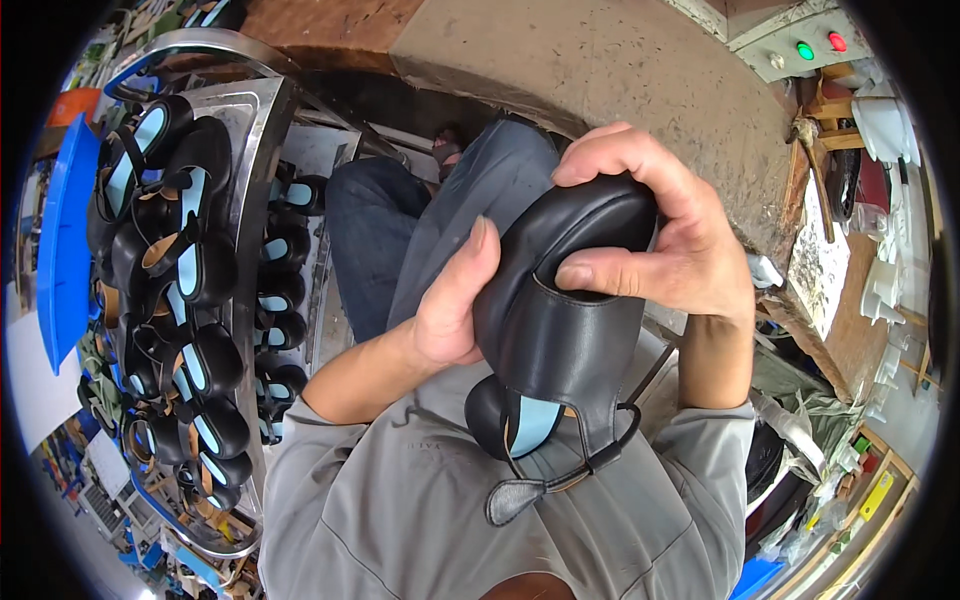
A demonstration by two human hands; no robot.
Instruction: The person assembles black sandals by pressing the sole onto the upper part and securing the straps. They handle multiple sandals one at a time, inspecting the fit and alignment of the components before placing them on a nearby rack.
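While we look down, we hold one black shoe [560, 330] up in front of our chest with both hands. Our right hand [665, 235] is wrapped over the top end of the shoe, with the fingers curled tight around it and the thumb pressed on the front. Our left hand [455, 300] pushes on the left side of the shoe, its thumb flat against the leather. Below our hands, the heel end hangs down and shows a light blue lining [532, 425]. A thin strap [560, 478] with a small tab dangles under it, close to our grey shirt [400, 500]. Far off to the left of our left hand sits a metal rack [255, 150] full of more black shoes [190, 270] with blue insides. To the right of our right hand is a messy wooden bench [850, 330].
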